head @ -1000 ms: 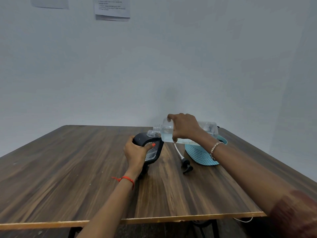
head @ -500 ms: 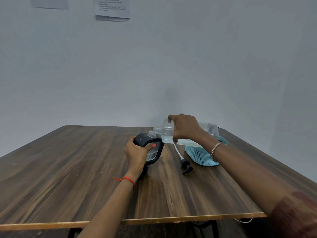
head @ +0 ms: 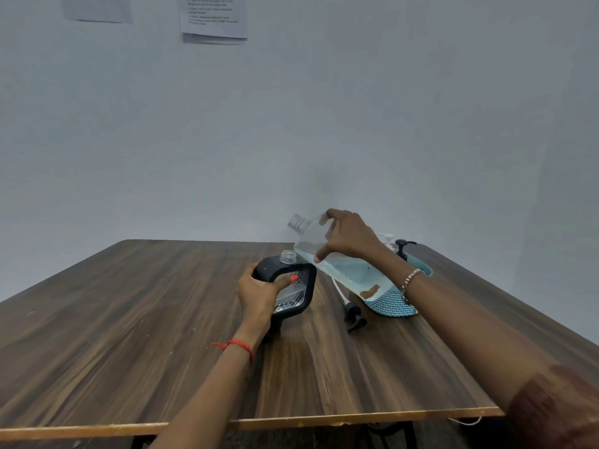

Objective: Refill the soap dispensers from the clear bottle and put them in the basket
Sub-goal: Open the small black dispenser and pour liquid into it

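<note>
My left hand (head: 259,291) grips a black-framed clear soap dispenser (head: 293,286) that stands on the wooden table (head: 129,319), its neck open with no pump on it. My right hand (head: 348,236) holds the clear bottle (head: 340,264) by its upper body. The bottle is tilted with its open mouth raised up and to the left, above and clear of the dispenser's neck, and pale blue liquid has pooled toward its base. A black pump with a white tube (head: 351,314) lies on the table between the dispenser and the teal basket (head: 393,307).
Behind my right wrist, a black pump top (head: 403,247) and a white one (head: 387,238) stick up from the basket. The basket sits near the table's right side. Papers (head: 214,19) hang on the wall. The near table edge runs below my forearms.
The clear bottle was lying nearly level with its mouth at the dispenser's neck. My right hand has tipped its mouth up and away from the neck. My left hand still holds the dispenser.
</note>
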`<state>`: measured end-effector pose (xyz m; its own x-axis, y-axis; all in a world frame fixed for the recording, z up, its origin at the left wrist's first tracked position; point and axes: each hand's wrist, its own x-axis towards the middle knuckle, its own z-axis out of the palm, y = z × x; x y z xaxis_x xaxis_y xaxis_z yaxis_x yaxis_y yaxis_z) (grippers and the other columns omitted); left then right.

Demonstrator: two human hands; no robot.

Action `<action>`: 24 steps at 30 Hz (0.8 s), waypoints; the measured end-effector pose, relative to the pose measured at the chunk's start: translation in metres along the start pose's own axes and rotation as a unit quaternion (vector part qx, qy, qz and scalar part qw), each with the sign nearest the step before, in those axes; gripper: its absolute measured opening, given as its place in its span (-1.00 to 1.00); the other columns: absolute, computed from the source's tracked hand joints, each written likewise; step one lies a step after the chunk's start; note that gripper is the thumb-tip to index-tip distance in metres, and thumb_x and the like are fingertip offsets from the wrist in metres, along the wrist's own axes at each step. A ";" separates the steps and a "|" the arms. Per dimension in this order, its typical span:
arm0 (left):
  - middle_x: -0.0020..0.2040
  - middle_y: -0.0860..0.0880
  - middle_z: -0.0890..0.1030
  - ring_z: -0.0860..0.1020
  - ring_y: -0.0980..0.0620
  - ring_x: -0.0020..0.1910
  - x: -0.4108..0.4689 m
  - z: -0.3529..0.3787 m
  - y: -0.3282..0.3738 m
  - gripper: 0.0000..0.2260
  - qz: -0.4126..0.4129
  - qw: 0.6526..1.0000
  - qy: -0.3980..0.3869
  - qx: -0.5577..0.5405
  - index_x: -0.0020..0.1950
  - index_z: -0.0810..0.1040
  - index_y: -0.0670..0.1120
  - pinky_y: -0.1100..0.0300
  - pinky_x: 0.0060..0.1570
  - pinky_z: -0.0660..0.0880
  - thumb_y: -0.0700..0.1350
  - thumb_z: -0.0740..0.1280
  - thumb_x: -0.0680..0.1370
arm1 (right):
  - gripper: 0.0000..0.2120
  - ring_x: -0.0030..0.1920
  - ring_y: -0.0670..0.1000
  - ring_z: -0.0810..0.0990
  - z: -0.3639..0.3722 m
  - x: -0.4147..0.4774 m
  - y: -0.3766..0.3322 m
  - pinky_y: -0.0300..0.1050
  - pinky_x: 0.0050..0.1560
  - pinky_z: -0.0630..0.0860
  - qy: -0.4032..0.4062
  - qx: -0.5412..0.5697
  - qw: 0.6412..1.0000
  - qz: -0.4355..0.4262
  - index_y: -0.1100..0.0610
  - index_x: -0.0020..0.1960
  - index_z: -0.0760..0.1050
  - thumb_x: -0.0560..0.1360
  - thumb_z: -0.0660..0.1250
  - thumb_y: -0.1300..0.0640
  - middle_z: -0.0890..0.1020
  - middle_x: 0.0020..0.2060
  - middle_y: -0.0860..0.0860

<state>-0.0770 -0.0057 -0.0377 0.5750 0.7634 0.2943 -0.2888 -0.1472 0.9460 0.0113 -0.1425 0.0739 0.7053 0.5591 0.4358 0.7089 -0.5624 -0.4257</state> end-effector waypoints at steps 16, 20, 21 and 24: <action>-0.23 0.02 0.60 0.57 0.10 -0.29 0.032 -0.035 -0.003 -0.57 -0.014 0.998 0.036 -0.055 0.02 0.52 -0.16 0.41 -0.49 0.47 -0.27 0.58 0.23 | -0.49 -0.10 0.08 0.64 0.060 0.017 0.050 -0.09 -0.15 0.64 -0.012 0.500 0.860 0.100 0.11 0.09 0.52 0.21 0.52 0.41 0.62 -0.02 0.17; -0.21 -0.04 0.61 0.59 0.06 -0.29 0.036 -0.042 -0.008 -0.55 -0.020 0.997 0.040 -0.060 0.04 0.52 -0.18 0.31 -0.44 0.52 -0.29 0.58 0.22 | -0.42 0.05 0.13 0.63 0.079 0.019 0.056 -0.02 -0.01 0.62 -0.033 0.524 0.845 0.098 0.16 0.19 0.49 0.22 0.51 0.42 0.63 0.07 0.15; -0.20 -0.05 0.62 0.60 0.04 -0.28 0.037 -0.043 -0.009 -0.54 -0.023 0.997 0.039 -0.061 0.04 0.51 -0.18 0.27 -0.41 0.53 -0.28 0.58 0.22 | -0.42 0.09 0.16 0.62 0.082 0.020 0.058 0.02 0.05 0.60 -0.040 0.530 0.841 0.099 0.19 0.22 0.47 0.24 0.50 0.43 0.62 0.11 0.18; -0.21 -0.04 0.61 0.60 0.05 -0.29 0.039 -0.046 -0.011 -0.56 -0.026 0.997 0.041 -0.065 0.04 0.51 -0.16 0.29 -0.46 0.52 -0.28 0.58 0.23 | -0.46 0.15 0.23 0.57 0.088 0.021 0.064 0.05 0.11 0.57 -0.064 0.538 0.835 0.094 0.25 0.26 0.43 0.31 0.43 0.46 0.58 0.14 0.25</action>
<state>-0.0871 0.0545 -0.0426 0.5280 0.8179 0.2287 -0.3609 -0.0277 0.9322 0.0722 -0.1127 -0.0140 0.7516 0.6212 0.2220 0.1334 0.1864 -0.9734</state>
